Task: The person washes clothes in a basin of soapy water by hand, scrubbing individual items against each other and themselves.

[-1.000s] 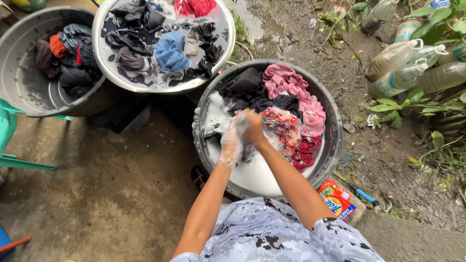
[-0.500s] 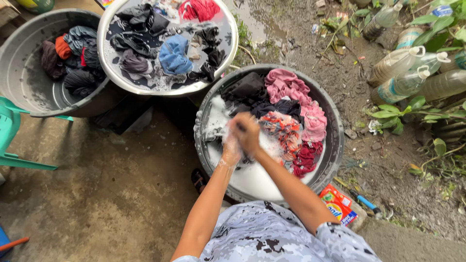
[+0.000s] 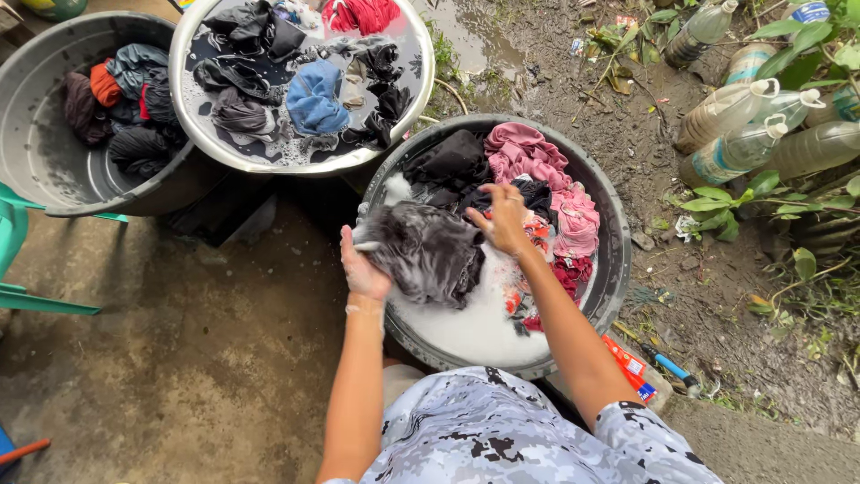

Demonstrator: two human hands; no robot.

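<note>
Left hand point(image 3: 363, 269) and right hand point(image 3: 503, 218) each gripping the soapy dark garment point(image 3: 428, 251), stretched above the grey basin point(image 3: 616, 260), pink cloth point(image 3: 537, 166) inside basin.

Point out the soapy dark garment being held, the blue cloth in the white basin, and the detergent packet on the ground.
soapy dark garment point(image 3: 430, 255), head view, its sudsy middle.
blue cloth point(image 3: 313, 97), head view, its centre fold.
detergent packet point(image 3: 630, 367), head view, its red face.

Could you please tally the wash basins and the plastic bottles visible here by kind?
Wash basins: 3 (grey one at left, middle one, sudsy one by the hands)
Plastic bottles, partly hidden by leaves: at least 5
Total: at least 8
</note>
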